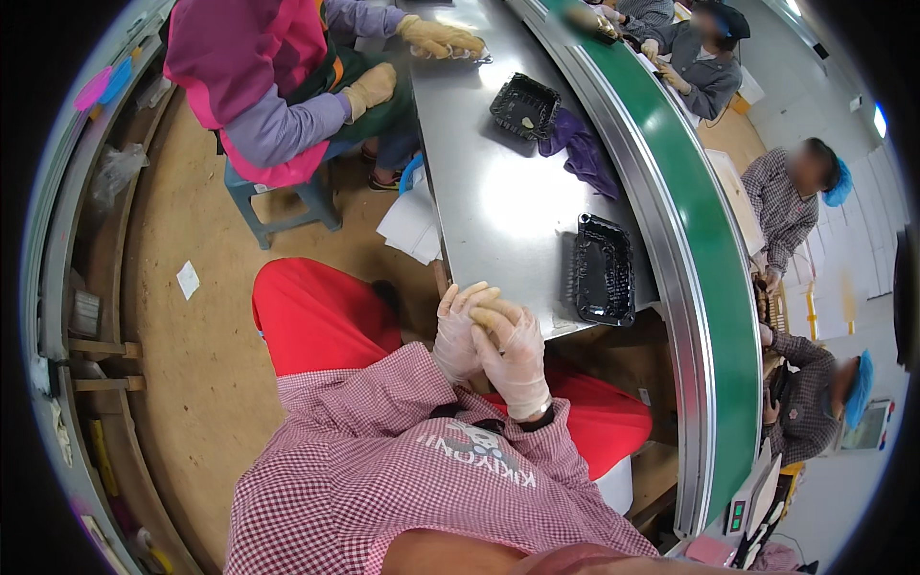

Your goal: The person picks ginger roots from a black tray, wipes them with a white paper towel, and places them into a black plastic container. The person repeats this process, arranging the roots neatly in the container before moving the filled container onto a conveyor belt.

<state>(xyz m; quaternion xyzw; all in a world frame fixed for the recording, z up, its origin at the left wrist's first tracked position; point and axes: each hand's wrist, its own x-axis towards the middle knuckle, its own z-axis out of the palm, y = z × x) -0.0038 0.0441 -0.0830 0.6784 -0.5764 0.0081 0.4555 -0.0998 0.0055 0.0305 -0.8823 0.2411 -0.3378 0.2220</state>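
Black, glossy plastic forms the near tray [604, 273], sitting on the steel table [479, 172] at 2 o'clock from your hands, close to the table's near edge and touching neither glove. Handling estimate: very light; walls moderately stiff but apt to flex or crease under a hard squeeze; surface probably slippery against thin gloves. Best hold, by judgement: the rim at its 2 long sides, fingertips hooked under the lip. Pose: your left hand [454, 340] and right hand [516, 359] meet in front of you, just short of the table edge, forearms coming up from 6 o'clock; left fingers point roughly to 1 o'clock, right fingers lie across them toward 11. Hand state: fingers loosely bent, the 2 hands touching each other; no object shows in either, though whether something sits hidden between the palms cannot be told from this view. Dark band [540, 418] noted at your right wrist. Also logged: far tray [506, 103] at 12 o'clock, holding 1 small pale piece [527, 123]; crumpled purple item [586, 158] beside it at 1 o'clock, material uncertain.
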